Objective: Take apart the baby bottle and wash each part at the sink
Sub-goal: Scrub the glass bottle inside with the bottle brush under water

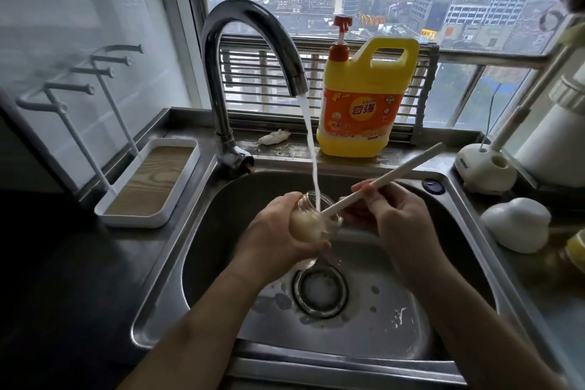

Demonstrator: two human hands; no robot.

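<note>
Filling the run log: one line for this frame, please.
phase: scrubbing bottle interior | left hand: grips bottle | right hand: holds brush, head inside bottle | faucet: running, stream at bottle mouth

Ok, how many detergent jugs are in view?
1. The jug stands on the ledge behind the sink, right of the tap. A yellow thing cut off at the right edge can't be identified.

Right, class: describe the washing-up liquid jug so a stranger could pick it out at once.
Start at the steel sink under the window and look along the ledge behind it, just right of the curved tap. There stands the jug: bright yellow, orange label, red pump top, the only coloured thing there.
</note>
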